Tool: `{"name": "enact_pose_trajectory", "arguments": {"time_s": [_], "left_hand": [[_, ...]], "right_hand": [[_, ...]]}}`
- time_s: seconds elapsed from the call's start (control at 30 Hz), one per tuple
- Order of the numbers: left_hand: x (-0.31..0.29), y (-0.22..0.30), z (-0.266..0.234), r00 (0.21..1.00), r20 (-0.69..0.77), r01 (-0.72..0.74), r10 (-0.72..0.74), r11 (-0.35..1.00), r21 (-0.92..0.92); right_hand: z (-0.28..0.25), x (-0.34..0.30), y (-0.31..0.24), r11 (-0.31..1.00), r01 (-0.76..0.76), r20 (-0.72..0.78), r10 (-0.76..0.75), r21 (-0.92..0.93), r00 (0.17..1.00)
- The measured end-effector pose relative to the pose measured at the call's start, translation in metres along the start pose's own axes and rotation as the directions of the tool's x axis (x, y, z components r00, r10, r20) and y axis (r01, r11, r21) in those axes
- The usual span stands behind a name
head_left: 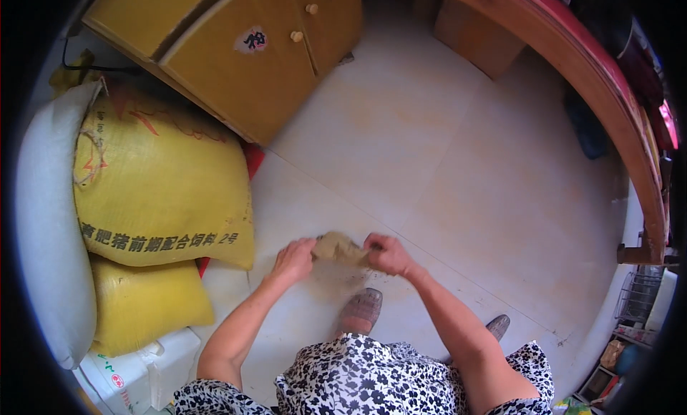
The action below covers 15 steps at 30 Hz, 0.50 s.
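A crumpled olive-brown cloth (339, 247) is stretched between my two hands, above the pale tiled floor (436, 179). My left hand (293, 260) is closed on its left end, with the fingertips partly hidden. My right hand (387, 255) grips the other end in a closed fist. The cloth's lower part is blurred, and small dark specks show below it near my right hand. My shoe (361, 309) stands on the floor just below the cloth.
Full yellow woven sacks (164, 179) and a white sack (54, 222) are stacked at left, above a white box (143, 372). A wooden cabinet (265, 57) stands at the far left. A wooden-edged table (608, 93) curves along the right, near a wire rack (639, 297).
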<state>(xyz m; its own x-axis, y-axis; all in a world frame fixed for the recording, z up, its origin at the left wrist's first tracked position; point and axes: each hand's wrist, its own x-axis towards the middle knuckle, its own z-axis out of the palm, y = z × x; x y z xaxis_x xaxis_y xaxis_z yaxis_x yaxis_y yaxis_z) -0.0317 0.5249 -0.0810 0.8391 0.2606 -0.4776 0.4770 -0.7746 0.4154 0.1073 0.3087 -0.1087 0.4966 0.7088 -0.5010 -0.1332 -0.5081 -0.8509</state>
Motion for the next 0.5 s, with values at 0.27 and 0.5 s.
{"name": "enact_pose_trajectory", "arguments": {"time_s": [0.27,0.5], "left_hand": [[0.139,0.082,-0.022,0.933,-0.145,-0.303,0.33,0.936,0.182],[0.166,0.103,0.021,0.929,-0.198,-0.238,0.314,0.913,0.33]], "right_hand": [[-0.107,0.033,0.02,0.999,0.001,-0.393,0.018,0.047,0.919],[-0.099,0.037,0.045,0.771,-0.012,-0.417,-0.331,-0.636,0.846]]}}
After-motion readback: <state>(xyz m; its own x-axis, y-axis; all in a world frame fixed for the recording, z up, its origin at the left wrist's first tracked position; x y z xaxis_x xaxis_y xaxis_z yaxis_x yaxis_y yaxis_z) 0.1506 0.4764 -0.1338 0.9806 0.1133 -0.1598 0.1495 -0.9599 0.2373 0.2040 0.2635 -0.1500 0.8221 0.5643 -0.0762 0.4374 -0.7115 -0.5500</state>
